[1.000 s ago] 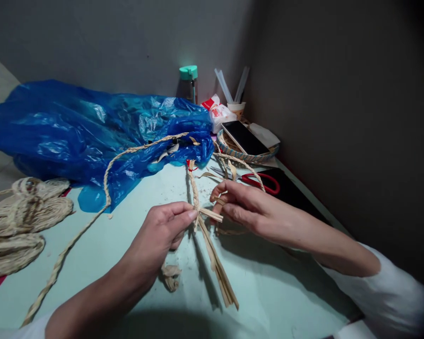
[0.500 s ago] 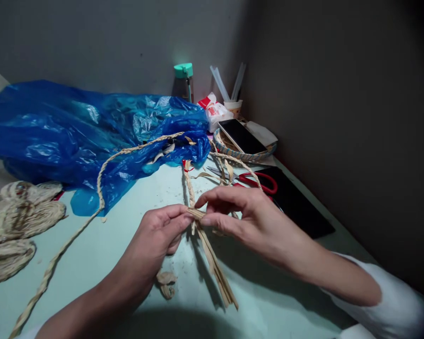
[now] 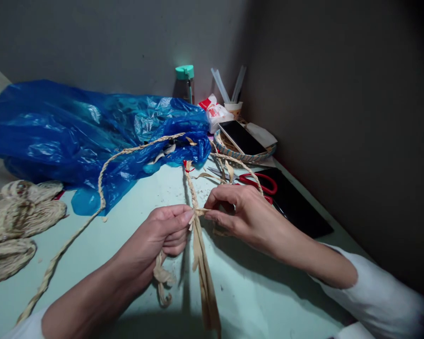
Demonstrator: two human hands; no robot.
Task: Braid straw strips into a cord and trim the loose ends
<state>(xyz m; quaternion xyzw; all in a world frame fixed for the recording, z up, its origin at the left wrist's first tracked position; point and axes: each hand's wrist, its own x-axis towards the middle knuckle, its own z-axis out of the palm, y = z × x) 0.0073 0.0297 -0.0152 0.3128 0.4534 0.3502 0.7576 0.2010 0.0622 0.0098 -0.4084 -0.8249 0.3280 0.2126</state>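
A tan braided straw cord [image 3: 190,184] runs from a red tie near the blue bag toward me. My left hand [image 3: 165,231] pinches the braid's working end, thumb and fingers closed on it. My right hand [image 3: 240,212] pinches a strand at the same spot from the right. Loose flat straw strands [image 3: 205,278] hang from the pinch toward me. A curled scrap of straw [image 3: 161,278] dangles under my left hand.
A crumpled blue plastic bag [image 3: 74,127] lies at the back left, with a long finished braid [image 3: 102,188] crossing it. Coils of braid [image 3: 17,221] sit at the far left. Red-handled scissors [image 3: 257,181], a woven tray [image 3: 243,151] holding a phone [image 3: 242,136], and a green-capped bottle [image 3: 184,82] stand by the wall corner.
My right hand drew back a little to the right. The loose strands swung from pointing lower right to hanging straight toward me. The curled scrap now hangs from my left hand.
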